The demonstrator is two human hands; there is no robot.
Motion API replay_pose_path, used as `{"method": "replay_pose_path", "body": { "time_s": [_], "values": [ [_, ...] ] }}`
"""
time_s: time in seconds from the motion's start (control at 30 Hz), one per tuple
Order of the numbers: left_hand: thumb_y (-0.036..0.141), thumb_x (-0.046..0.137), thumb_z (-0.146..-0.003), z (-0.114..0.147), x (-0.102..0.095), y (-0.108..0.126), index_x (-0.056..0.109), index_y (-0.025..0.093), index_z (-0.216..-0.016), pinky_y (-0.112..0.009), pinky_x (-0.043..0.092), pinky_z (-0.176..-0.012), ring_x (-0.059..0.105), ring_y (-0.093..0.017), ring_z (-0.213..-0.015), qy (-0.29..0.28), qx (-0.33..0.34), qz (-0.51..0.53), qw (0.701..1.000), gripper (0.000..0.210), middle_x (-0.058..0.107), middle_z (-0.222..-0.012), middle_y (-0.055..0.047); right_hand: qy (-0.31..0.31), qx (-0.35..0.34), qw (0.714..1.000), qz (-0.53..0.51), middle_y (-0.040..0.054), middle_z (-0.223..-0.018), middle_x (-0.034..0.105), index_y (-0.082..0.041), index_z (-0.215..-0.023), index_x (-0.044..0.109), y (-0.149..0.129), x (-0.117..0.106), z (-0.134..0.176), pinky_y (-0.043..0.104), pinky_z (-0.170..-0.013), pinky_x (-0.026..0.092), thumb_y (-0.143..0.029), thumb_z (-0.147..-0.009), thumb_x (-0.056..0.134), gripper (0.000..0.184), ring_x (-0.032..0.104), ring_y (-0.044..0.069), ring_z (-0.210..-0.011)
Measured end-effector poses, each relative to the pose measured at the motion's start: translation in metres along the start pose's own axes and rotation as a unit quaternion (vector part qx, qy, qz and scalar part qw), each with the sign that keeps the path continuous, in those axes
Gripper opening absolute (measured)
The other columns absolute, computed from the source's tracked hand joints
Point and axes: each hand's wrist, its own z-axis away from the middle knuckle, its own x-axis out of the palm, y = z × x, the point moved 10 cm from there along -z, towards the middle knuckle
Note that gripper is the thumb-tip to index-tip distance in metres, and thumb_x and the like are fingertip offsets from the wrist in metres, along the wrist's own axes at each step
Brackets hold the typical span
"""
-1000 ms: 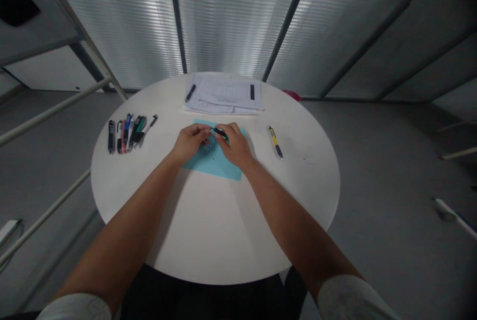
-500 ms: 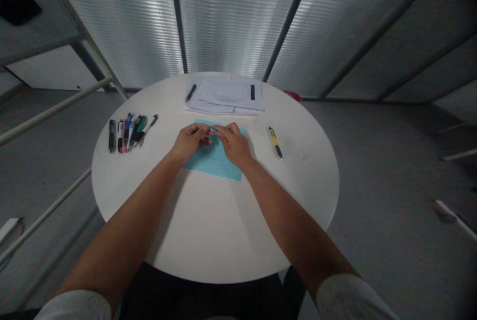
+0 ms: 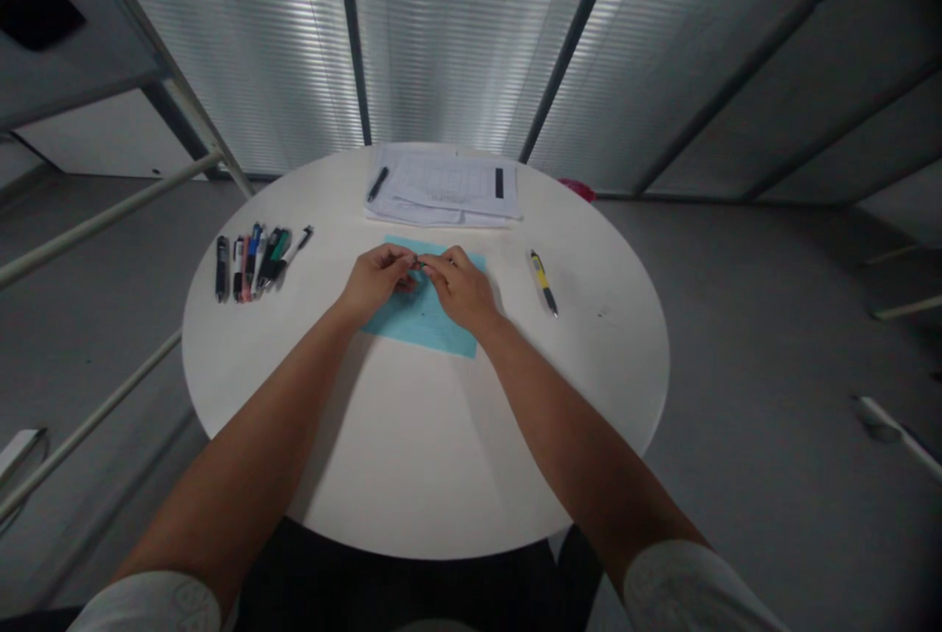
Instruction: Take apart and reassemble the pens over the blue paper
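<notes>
head view: small dark piece between two hands, work under way

both the left hand [image 3: 379, 281] and the right hand [image 3: 465, 290] have a narrow grip, fingertips pinching a small dark piece [image 3: 421, 265] above the blue sheet [image 3: 434, 331], toward the far edge of the table [image 3: 442, 465] from its middle. fingers hide most of it, so whether its parts are joined or loose i cannot tell. the handling looks unfinished: nothing is set down yet. pens [image 3: 260, 264] lie grouped by the left edge; a yellow pen [image 3: 543, 281] lies alone toward the right edge.
</notes>
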Motion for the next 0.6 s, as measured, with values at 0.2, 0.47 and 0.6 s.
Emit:
{"method": "replay_pose_path", "body": {
  "time_s": [0.2, 0.47, 0.6],
  "values": [
    [0.034, 0.066, -0.078, -0.0002, 0.0005, 0.0033, 0.062, 0.014, -0.085, -0.027, 0.051, -0.057, 0.059, -0.012, -0.057, -0.007, 0.028, -0.061, 0.998, 0.022, 0.065, -0.075, -0.004, -0.007, -0.003, 1.000, 0.018, 0.0042, -0.099, 0.058, -0.032, -0.122, 0.065, 0.0009, 0.0035, -0.0005, 0.028, -0.072, 0.047, -0.037, -0.099, 0.042, 0.034, 0.058, 0.017, -0.085],
    [0.030, 0.064, -0.078, -0.0024, 0.0038, 0.0039, 0.061, 0.017, -0.092, -0.026, 0.047, -0.056, 0.057, -0.012, -0.056, -0.043, 0.096, -0.153, 0.983, 0.020, 0.063, -0.069, 0.000, -0.022, -0.004, 1.000, 0.010, 0.0047, -0.101, 0.062, -0.028, -0.116, 0.066, -0.0010, 0.0059, -0.0008, 0.029, -0.075, 0.048, -0.035, -0.097, 0.045, 0.029, 0.060, 0.018, -0.089],
    [0.033, 0.066, -0.077, -0.0025, 0.0033, 0.0020, 0.061, 0.016, -0.088, -0.026, 0.047, -0.057, 0.058, -0.013, -0.056, -0.044, 0.069, -0.123, 0.989, 0.021, 0.061, -0.065, 0.000, -0.002, 0.011, 1.000, -0.017, 0.0048, -0.102, 0.063, -0.024, -0.110, 0.062, -0.0005, 0.0005, -0.0012, 0.031, -0.080, 0.048, -0.034, -0.093, 0.053, 0.022, 0.060, 0.018, -0.092]
  ]
}}
